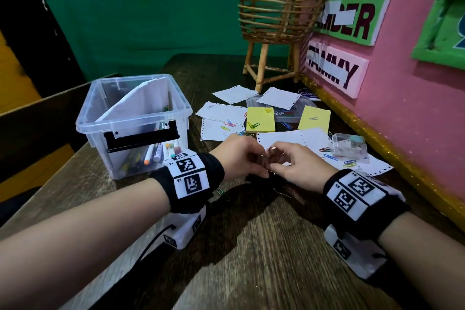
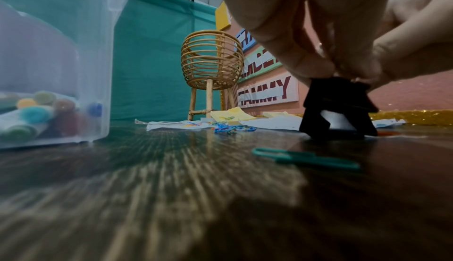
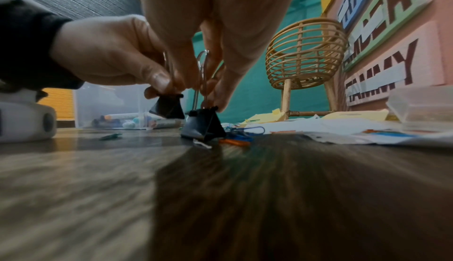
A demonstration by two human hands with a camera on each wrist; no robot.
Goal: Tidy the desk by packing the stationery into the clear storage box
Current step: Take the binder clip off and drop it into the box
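The clear storage box (image 1: 95, 131) stands at the left of the desk, open, with a white sheet and several markers (image 1: 153, 155) inside. Both hands meet just right of it. My left hand (image 1: 261, 167) pinches the wire handles of a black binder clip (image 3: 169, 108) and holds it slightly off the desk. My right hand (image 1: 275, 158) pinches the upright handles of a second black binder clip (image 3: 204, 124), which stands on the wood. In the left wrist view the two clips (image 2: 338, 108) overlap below the fingertips (image 2: 311, 65). From the head view the hands hide most of both clips.
Beyond the hands lie white sheets (image 1: 221, 113), two yellow sticky pads (image 1: 260, 119), coloured paper clips (image 1: 230, 123) and a small clear case (image 1: 348, 147). A green paper clip (image 2: 304, 158) lies near the left wrist. A rattan basket stand (image 1: 279, 7) and a pink board (image 1: 402, 108) bound the back and right.
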